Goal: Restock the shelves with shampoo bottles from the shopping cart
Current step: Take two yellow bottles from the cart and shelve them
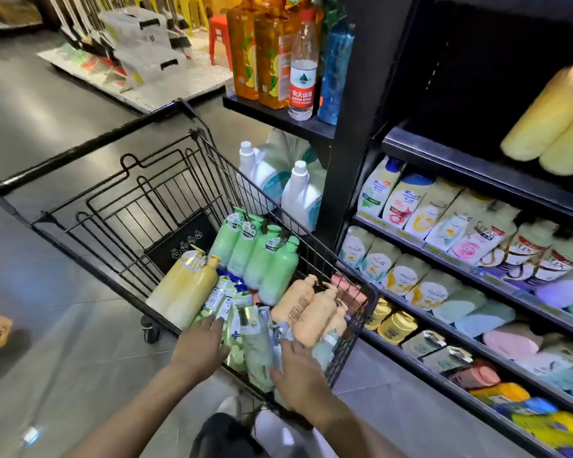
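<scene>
Shampoo bottles (260, 259), pale green, yellow and peach with pump tops, lie heaped in the black wire shopping cart (119, 206) beside the stocked shelves (444, 256). Left hand (201, 345) and right hand (296, 371) rest on them, fingers straight, slightly apart.

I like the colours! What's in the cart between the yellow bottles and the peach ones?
The head view shows small blue-and-white packets between the yellow bottles and the peach bottles, with green bottles behind them.
</scene>
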### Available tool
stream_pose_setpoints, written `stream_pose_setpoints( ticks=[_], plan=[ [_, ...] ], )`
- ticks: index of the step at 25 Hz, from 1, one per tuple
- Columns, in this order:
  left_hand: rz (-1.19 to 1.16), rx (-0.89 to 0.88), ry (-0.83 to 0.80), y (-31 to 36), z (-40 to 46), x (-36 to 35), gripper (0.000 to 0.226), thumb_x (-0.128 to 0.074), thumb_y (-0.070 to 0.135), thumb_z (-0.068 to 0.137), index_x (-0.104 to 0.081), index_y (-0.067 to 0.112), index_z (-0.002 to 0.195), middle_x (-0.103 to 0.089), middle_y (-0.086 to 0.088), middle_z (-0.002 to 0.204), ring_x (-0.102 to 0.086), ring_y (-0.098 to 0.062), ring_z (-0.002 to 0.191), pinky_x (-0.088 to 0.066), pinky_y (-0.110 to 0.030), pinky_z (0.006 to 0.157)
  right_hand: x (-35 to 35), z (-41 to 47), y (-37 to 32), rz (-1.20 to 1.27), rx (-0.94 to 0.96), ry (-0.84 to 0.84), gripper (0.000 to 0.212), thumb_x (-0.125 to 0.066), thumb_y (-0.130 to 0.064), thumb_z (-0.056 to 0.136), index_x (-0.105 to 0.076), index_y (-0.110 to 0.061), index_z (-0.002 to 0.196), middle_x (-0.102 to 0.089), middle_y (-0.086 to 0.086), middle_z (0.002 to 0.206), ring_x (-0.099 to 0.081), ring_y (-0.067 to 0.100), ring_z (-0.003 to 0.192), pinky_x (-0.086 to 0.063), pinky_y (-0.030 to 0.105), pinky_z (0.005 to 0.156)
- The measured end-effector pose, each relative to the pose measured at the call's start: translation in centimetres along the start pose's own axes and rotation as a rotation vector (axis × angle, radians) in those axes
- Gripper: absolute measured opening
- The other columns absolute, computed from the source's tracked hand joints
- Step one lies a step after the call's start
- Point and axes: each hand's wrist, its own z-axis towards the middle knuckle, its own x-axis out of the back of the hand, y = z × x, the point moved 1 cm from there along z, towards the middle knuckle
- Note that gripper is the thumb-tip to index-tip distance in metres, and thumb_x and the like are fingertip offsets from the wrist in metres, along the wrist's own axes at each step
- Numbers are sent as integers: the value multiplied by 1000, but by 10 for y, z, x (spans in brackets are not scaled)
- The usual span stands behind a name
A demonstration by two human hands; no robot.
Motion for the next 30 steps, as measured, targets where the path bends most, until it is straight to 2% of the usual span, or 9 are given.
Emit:
stream_pose_setpoints(
  ticks=[4, 6, 10, 13, 17, 21, 23, 26, 30],
  plan=[
    [9, 41, -30, -96, 46, 21, 64, -47, 45, 91, -31, 13, 143, -38, -8, 145, -41, -26, 130, -40, -36, 102, -20, 62, -65, 156, -51, -57, 52, -45, -32, 95, -32, -11, 141, -43, 12, 137, -41, 28, 129, -35, 34, 103],
    [-12, 56, -70, -138, 81, 26, 64, -47, 43, 91, -29, 11, 144, -37, -9, 145, -43, -27, 128, -43, -36, 99, -36, 99, -89, 237, -140, -112, 52, -46, -32, 95, -33, -11, 140, -45, 13, 136, -45, 28, 126, -37, 34, 101],
    [-51, 48, -146, -182, 144, 30, 59, -49, 40, 92, -32, 9, 139, -42, -13, 138, -48, -31, 122, -45, -39, 96, -66, 162, -122, 371, -319, -221, 58, -50, -36, 92, -32, -11, 141, -47, 15, 136, -50, 29, 123, -43, 35, 98],
    [-108, 70, -242, -206, 195, 20, 58, -53, 37, 90, -34, 8, 136, -43, -14, 134, -48, -32, 121, -43, -39, 94, -81, 202, -141, 482, -386, -260, 58, -51, -37, 94, -31, -9, 140, -47, 15, 139, -49, 27, 125, -40, 31, 97],
    [-155, 120, -419, -222, 243, 1, 57, -60, 36, 84, -42, 6, 129, -49, -13, 132, -51, -31, 119, -45, -37, 94, -97, 250, -154, 760, -463, -276, 76, -61, -40, 89, -20, -9, 147, -36, 10, 149, -38, 25, 135, -34, 31, 104],
    [-189, 103, -550, -230, 264, -31, 71, -66, 41, 78, -40, 14, 138, -49, -8, 135, -53, -27, 118, -46, -36, 95, -120, 293, -161, 887, -559, -205, 83, -75, -36, 78, -26, -12, 141, -47, 5, 140, -47, 23, 127, -39, 32, 102],
    [-209, 124, -555, -233, 273, -38, 65, -66, 39, 82, -42, 14, 137, -48, -11, 134, -52, -26, 119, -44, -33, 95, -131, 304, -164, 886, -595, -173, 86, -78, -40, 74, -28, -12, 138, -49, 3, 138, -48, 23, 125, -40, 33, 103],
    [-256, 206, -531, -235, 284, -44, 61, -67, 40, 83, -47, 11, 132, -50, -8, 134, -52, -23, 120, -41, -28, 94, -147, 307, -166, 865, -645, -115, 98, -81, -53, 58, -31, -15, 134, -51, 4, 135, -51, 26, 122, -42, 43, 103],
    [-247, 297, -468, -236, 286, -48, 69, -71, 44, 78, -45, 7, 130, -53, -8, 131, -50, -24, 123, -39, -28, 95, -150, 311, -165, 896, -683, -48, 91, -86, -45, 56, -36, -17, 127, -54, 4, 128, -54, 25, 116, -45, 41, 99]
  ],
)
